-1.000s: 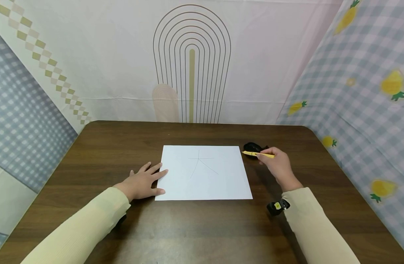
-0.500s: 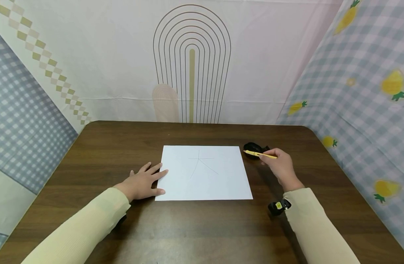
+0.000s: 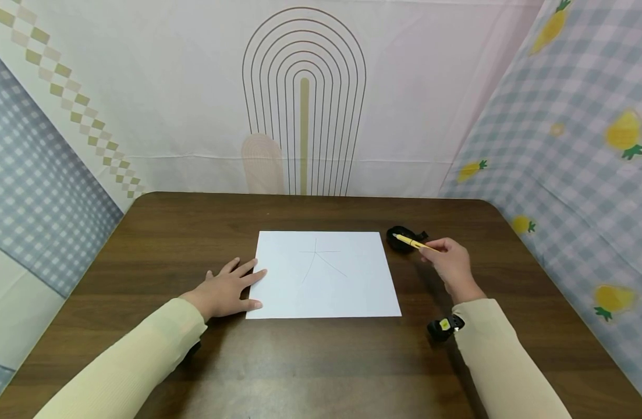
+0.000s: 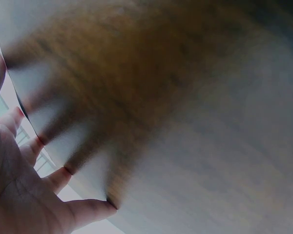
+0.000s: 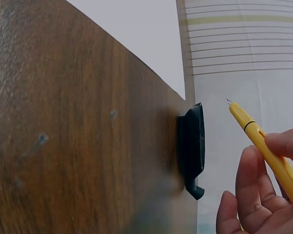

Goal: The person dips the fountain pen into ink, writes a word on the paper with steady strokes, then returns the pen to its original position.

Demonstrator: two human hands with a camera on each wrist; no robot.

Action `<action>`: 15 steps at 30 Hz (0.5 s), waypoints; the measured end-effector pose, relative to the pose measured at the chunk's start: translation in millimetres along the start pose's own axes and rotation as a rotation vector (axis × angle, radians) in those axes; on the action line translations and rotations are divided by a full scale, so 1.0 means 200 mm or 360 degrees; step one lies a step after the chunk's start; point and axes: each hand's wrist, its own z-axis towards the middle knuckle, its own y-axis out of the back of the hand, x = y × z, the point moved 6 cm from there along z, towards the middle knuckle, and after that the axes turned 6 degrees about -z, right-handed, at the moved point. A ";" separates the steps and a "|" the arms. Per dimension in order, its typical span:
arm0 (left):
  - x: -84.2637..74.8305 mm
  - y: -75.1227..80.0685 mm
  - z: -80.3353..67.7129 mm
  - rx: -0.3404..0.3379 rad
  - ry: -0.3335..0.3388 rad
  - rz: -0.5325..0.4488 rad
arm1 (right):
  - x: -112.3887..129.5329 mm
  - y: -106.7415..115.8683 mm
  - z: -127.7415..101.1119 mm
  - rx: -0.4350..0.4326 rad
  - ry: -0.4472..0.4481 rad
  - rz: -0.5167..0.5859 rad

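A sheet of white paper [image 3: 347, 294] bearing a few thin drawn lines lies on the table. My left hand [image 3: 223, 292] rests at its left edge, fingers spread, with some fingertips on the paper. To the right of the sheet, my right hand [image 3: 453, 269] pinches a yellow pen [image 3: 412, 242] between thumb and fingers. In the head view the pen's tip overlaps a small black dish-like object [image 3: 393, 247] by the paper's upper right corner. From the right wrist, the pen [image 5: 252, 130] points its thin metal tip up, apart from the black object [image 5: 192, 146].
The brown wooden table [image 3: 310, 366] has rounded far corners. A white cloth [image 3: 195, 105] with printed arches hangs behind it. Blue checked cloth [image 3: 572, 192] stands along the right side, and more hangs at the left.
My right hand has shifted slightly right, and the pen now tilts more steeply, its tip passing from the black object's left edge to over it. My left hand and the paper stay put.
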 end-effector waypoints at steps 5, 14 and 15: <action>0.00 0.00 0.00 0.0001 0.0002 -0.0002 | -0.02 0.01 0.01 -0.0015 -0.0063 0.0025; 0.00 0.00 0.00 0.0001 0.0005 -0.0006 | -0.04 0.01 0.02 -0.0057 -0.0171 0.0141; 0.00 0.00 0.00 0.0002 0.0005 -0.0006 | -0.04 0.01 0.03 -0.0062 -0.0186 0.0152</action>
